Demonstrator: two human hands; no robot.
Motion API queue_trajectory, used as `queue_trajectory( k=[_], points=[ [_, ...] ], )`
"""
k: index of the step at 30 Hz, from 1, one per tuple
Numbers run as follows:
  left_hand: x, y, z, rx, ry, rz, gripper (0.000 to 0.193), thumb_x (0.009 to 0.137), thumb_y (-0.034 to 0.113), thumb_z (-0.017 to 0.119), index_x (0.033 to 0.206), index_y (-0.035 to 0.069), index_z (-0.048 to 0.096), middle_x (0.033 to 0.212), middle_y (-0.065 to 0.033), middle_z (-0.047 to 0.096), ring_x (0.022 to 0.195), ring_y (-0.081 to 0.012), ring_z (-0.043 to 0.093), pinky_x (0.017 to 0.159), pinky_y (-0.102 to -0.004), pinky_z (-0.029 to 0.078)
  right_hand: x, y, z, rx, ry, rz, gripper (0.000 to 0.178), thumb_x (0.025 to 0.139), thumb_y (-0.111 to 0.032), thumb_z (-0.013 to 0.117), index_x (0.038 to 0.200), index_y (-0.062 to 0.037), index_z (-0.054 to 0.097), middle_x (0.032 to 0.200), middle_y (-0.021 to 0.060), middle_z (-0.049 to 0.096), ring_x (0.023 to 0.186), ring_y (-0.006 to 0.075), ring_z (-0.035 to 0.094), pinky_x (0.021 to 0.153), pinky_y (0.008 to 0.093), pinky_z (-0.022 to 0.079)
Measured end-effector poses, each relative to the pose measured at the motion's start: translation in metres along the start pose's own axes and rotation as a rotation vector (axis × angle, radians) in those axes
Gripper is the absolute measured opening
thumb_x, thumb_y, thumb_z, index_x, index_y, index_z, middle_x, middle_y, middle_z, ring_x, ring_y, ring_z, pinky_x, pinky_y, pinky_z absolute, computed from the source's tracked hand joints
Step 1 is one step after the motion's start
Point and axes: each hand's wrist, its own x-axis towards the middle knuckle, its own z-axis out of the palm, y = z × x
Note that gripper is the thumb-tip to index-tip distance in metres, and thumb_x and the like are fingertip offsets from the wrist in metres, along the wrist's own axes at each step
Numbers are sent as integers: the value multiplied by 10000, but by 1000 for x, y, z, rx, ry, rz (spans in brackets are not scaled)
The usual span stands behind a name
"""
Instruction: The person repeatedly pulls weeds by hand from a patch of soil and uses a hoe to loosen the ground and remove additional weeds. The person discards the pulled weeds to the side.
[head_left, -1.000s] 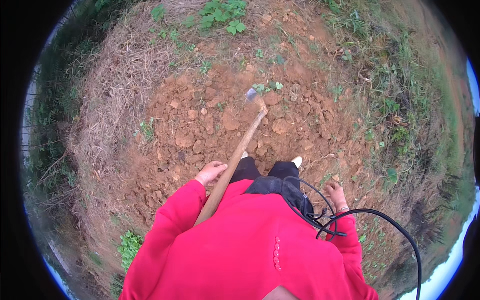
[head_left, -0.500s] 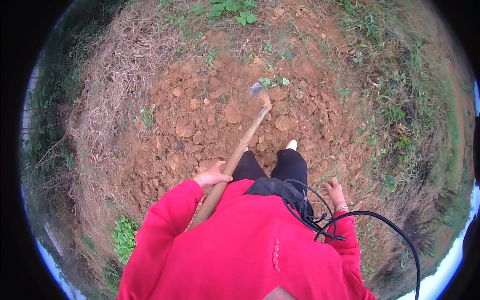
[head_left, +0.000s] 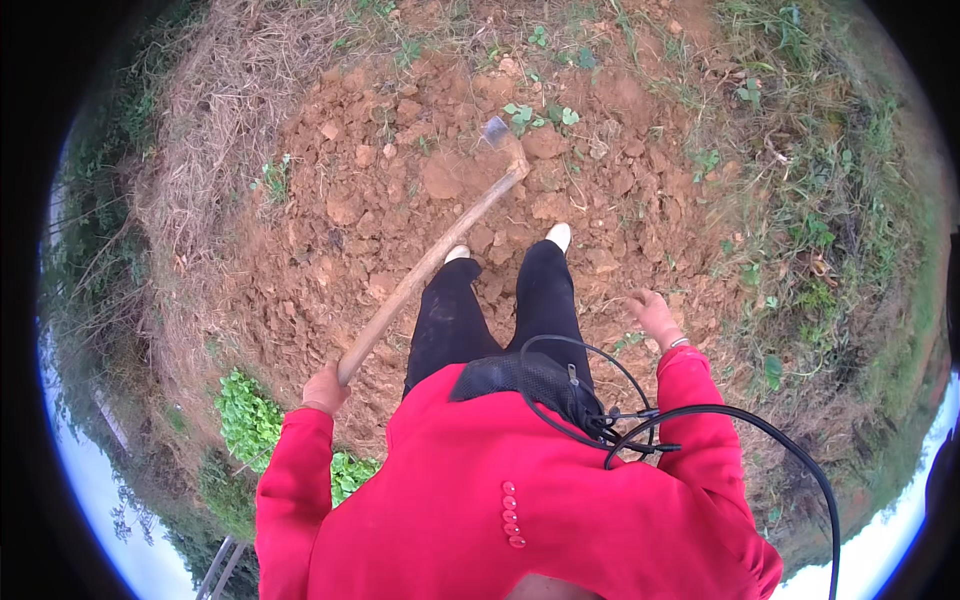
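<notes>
My left hand [head_left: 325,389] is wrapped round the near end of a hoe's wooden handle [head_left: 430,262], out to the left of my legs. The handle slants up and to the right across the front of my left leg. Its grey metal blade [head_left: 495,131] rests at the broken soil just beyond my feet. To the right of my legs, my right hand [head_left: 655,318] hangs in front of the soil, its fingers loosely stretched out and holding nothing that I can see.
Reddish clods [head_left: 345,205] cover the ground around my shoes [head_left: 559,236]. Dry straw [head_left: 215,150] lies on the left, green weeds [head_left: 815,235] on the right. A leafy green plant [head_left: 248,420] grows beside my left arm. A black cable [head_left: 760,428] loops from my waist pouch [head_left: 490,380].
My left hand has moved outward to the left, from partway along the handle to its near end. The handle lies more slanted, and its head is slightly farther up in view.
</notes>
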Motion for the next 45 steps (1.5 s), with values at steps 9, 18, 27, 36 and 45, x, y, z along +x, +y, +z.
queue_trajectory(
  k=[9,18,27,36,45],
  points=[
    [-54,81,-22,44,197,-79,366,696,167,688,1014,90,523,814,-153,643,765,-330,638,691,-422,517,84,3,-67,-279,-76,12,310,831,-176,582,1106,-34,581,832,138,656,658,192,652,591,306,532],
    [-52,75,-6,46,251,-61,340,731,161,651,1045,107,531,769,-122,631,672,-288,648,613,-383,532,132,-53,-24,-477,-186,-80,331,831,-220,594,1086,-11,582,811,141,651,609,196,624,569,321,501],
    [-29,39,28,-14,162,-26,441,714,126,637,1135,91,508,788,-118,606,648,-284,632,580,-373,522,183,-92,109,-670,-390,-101,353,844,-263,572,1097,-17,582,867,113,655,716,186,653,636,299,504],
    [-33,41,40,-124,41,2,512,725,152,638,1198,34,481,776,-114,578,617,-267,616,550,-363,510,183,-112,318,370,-394,326,503,876,-417,544,1143,6,490,1000,148,610,876,306,630,718,426,513],
    [-12,4,135,-505,76,78,461,673,212,699,1108,152,558,720,-139,629,636,-302,631,584,-394,521,168,-84,359,851,-129,381,181,774,-105,634,886,-30,513,742,108,574,634,272,587,591,415,498]
  ],
)
